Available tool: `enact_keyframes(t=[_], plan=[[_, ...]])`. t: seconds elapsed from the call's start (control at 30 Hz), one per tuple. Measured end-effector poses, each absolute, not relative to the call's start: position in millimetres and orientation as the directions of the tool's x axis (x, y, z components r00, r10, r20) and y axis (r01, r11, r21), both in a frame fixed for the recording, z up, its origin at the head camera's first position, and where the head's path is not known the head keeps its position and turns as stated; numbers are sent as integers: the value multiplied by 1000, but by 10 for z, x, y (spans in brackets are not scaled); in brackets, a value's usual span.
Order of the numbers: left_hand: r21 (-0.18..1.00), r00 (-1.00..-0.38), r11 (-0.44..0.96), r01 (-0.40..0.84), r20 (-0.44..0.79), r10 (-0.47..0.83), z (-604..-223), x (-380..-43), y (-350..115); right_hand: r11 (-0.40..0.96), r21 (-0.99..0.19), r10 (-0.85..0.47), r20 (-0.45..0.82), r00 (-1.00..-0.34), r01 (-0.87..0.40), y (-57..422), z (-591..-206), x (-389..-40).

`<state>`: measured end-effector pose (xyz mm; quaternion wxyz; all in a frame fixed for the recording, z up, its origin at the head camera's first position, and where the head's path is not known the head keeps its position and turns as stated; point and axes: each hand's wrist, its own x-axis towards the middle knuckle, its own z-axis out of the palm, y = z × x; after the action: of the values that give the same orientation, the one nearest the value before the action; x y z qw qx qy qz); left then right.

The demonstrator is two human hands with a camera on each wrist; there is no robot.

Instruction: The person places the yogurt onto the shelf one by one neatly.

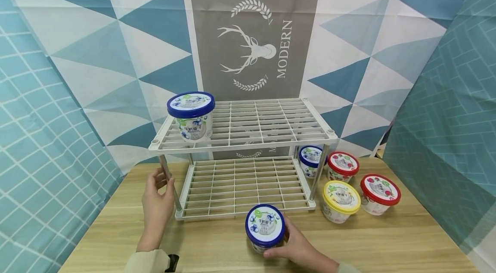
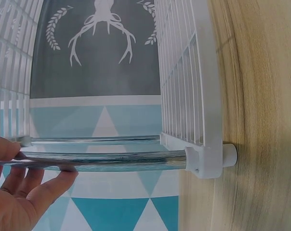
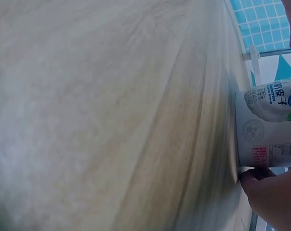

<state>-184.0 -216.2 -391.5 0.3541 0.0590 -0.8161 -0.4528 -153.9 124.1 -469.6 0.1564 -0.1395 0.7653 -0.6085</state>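
My right hand (image 1: pixel 293 245) grips a blue-lidded tub (image 1: pixel 265 226) with blueberries on its label, in front of the rack's lower shelf. In the right wrist view the tub's white side (image 3: pixel 268 127) shows, with fingers (image 3: pixel 271 192) around it. My left hand (image 1: pixel 158 197) holds the front left metal post (image 1: pixel 170 182) of a white two-tier rack (image 1: pixel 248 149). Its thumb and fingertips pinch that post (image 2: pixel 116 161) in the left wrist view. Another blue-lidded tub (image 1: pixel 192 117) stands upright on the left end of the upper shelf.
Right of the rack, on the wooden table (image 1: pixel 217 247), stand a blue-lidded tub (image 1: pixel 310 162), partly behind a post, a yellow-lidded tub (image 1: pixel 341 201) and two red-lidded tubs, one farther back (image 1: pixel 342 167) and one at the right (image 1: pixel 379 194). Patterned cloth (image 1: pixel 155 49) hangs behind.
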Motion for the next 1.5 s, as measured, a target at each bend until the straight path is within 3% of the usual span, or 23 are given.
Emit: enact_keyframes(t=[0.77, 1.5], plan=[[782, -738, 577, 233, 529, -419, -3910, -1843, -2156, 280, -960, -314, -74, -947, -18, 1161, -4756, -1561], [770, -737, 592, 240, 541, -405, -3920, -1847, -2154, 221, -975, -367, -57, -928, -27, 1203, -4720, -1603]])
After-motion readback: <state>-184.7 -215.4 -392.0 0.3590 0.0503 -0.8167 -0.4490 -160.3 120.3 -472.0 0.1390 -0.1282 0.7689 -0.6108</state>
